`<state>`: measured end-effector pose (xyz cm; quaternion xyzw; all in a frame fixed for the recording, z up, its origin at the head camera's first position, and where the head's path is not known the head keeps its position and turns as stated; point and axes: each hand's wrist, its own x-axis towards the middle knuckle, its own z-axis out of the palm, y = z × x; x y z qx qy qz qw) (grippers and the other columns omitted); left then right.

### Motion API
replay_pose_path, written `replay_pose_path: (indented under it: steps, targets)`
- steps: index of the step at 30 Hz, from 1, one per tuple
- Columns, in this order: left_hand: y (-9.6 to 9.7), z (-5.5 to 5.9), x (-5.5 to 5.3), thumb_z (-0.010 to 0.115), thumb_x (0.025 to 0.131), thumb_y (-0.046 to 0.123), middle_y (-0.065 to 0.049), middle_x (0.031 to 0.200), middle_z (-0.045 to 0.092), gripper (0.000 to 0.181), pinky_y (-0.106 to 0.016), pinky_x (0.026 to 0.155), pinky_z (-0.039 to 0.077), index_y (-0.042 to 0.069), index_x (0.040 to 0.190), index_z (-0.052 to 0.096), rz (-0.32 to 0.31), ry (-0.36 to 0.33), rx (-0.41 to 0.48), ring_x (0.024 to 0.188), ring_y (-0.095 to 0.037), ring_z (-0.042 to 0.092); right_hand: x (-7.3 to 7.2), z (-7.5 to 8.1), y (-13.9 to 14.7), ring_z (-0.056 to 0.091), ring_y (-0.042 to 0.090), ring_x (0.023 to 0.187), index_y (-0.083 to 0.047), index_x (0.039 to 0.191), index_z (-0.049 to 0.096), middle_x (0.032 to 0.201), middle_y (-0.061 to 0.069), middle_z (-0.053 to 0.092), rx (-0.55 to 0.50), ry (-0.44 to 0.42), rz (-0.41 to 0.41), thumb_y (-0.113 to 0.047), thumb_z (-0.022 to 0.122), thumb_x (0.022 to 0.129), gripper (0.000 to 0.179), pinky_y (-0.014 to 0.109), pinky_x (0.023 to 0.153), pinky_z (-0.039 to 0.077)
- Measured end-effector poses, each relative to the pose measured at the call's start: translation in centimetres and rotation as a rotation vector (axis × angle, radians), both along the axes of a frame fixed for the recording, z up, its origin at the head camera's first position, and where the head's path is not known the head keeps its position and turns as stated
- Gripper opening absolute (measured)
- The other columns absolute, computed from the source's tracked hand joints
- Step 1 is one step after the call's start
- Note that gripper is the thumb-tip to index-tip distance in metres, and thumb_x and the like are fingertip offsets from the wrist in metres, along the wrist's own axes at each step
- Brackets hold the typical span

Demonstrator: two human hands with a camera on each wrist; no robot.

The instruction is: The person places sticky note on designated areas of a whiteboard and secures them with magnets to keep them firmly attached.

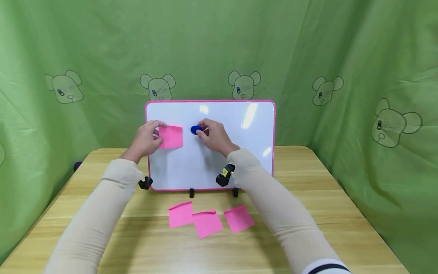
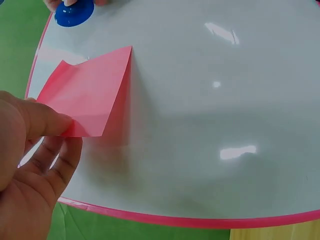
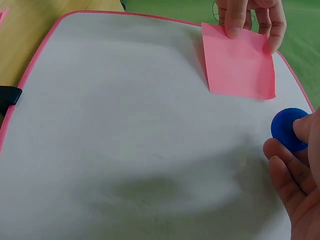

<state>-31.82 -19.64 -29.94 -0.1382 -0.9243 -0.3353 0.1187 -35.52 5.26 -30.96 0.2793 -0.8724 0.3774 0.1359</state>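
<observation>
A pink sticky note [image 1: 172, 137] is up against the left part of the whiteboard [image 1: 178, 167]. My left hand [image 1: 146, 137] pinches its left edge between thumb and fingers; in the left wrist view the sticky note [image 2: 95, 90] bends away from the board. To the right of it, my right hand [image 1: 215, 135] holds a round blue magnet [image 1: 195, 130] close over the board. The right wrist view shows the thumb on the face of the magnet [image 3: 286, 127], with fingers below it.
Three more pink sticky notes [image 1: 181, 215] lie on the wooden table [image 1: 154, 243] in front of the board, their top edges curled. Black feet [image 1: 191, 193] hold up the pink-framed board. A green curtain [image 1: 205, 45] hangs behind and at both sides.
</observation>
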Motion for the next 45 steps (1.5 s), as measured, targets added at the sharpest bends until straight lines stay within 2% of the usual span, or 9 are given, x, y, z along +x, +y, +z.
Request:
replay_pose_path:
  steps: [12,19,27,38,45]
  targets:
    - [0.5,0.2,-0.5,0.06,0.087,-0.005,-0.019,0.111,0.054,0.03,-0.042,0.082,0.055,0.001,0.116,0.055,0.004,0.004,0.03,0.104,-0.035,0.059,-0.1,0.0,-1.1,0.059,0.016,0.084,-0.005,0.113,0.063,0.1,0.008,0.064,0.032,0.009,0.003,-0.014,0.061,0.096,0.02,0.026,0.074,0.051]
    - [0.7,0.1,-0.7,0.062,0.086,-0.007,-0.02,0.119,0.051,0.038,-0.041,0.084,0.055,-0.001,0.123,0.055,0.014,-0.002,0.05,0.106,-0.035,0.058,-0.1,0.0,-1.9,0.058,0.016,0.083,-0.006,0.116,0.062,0.099,0.007,0.063,0.009,-0.022,0.013,-0.015,0.06,0.097,0.021,0.025,0.072,0.05]
    - [0.7,0.0,-0.9,0.063,0.086,-0.007,-0.021,0.12,0.052,0.045,-0.041,0.083,0.055,-0.001,0.129,0.053,0.023,0.002,0.056,0.105,-0.035,0.058,-0.1,0.4,-2.7,0.059,0.015,0.083,-0.006,0.113,0.062,0.096,0.006,0.063,-0.001,-0.018,0.011,-0.016,0.06,0.096,0.02,0.024,0.073,0.05]
    - [0.8,0.1,-1.0,0.064,0.086,-0.006,-0.022,0.12,0.05,0.041,-0.04,0.082,0.056,-0.001,0.126,0.054,0.052,-0.013,0.074,0.105,-0.036,0.059,-0.5,0.5,-3.3,0.059,0.015,0.082,-0.007,0.109,0.063,0.09,0.004,0.062,-0.017,0.005,0.0,-0.018,0.063,0.095,0.018,0.024,0.072,0.05]
    - [0.9,0.2,-1.1,0.064,0.086,-0.007,-0.021,0.117,0.049,0.04,-0.039,0.08,0.056,-0.002,0.124,0.055,0.057,0.002,0.068,0.102,-0.035,0.059,-0.5,0.8,-3.7,0.058,0.014,0.079,-0.007,0.107,0.064,0.088,0.004,0.064,-0.014,0.018,-0.009,-0.018,0.065,0.094,0.017,0.023,0.07,0.048]
